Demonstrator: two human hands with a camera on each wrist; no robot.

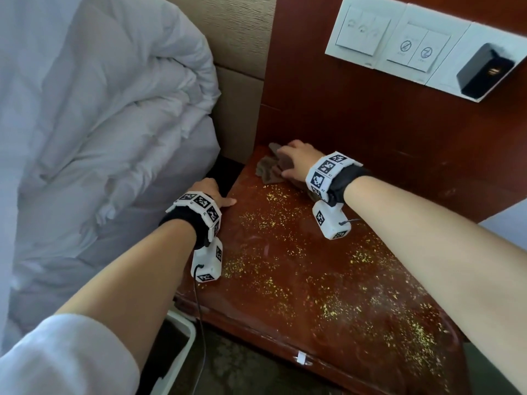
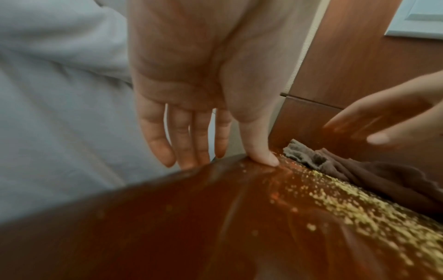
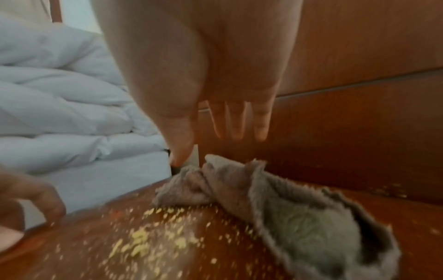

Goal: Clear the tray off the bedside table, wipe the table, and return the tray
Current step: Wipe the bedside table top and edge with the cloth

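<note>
To wipe well, the right hand (image 1: 296, 163) should flatten the crumpled brown cloth (image 1: 268, 169) and sweep the yellow crumbs (image 1: 328, 295) toward one edge — its fingers are straight above the cloth, gripping nothing. The left hand (image 1: 212, 192) rests open on the bedside table (image 1: 285, 252)'s bed-side edge, thumb on top; the glossy red-brown top is speckled all over, and the tray is out of view.

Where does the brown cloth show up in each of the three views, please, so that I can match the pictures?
Head: the brown cloth lies at the table's far end, under the right hand.
Left wrist: the cloth is at the right edge, beyond the left hand's thumb.
Right wrist: the cloth fills the lower right, below the open fingers.
Shared landmark: the yellow crumbs scattered beside it.
</note>
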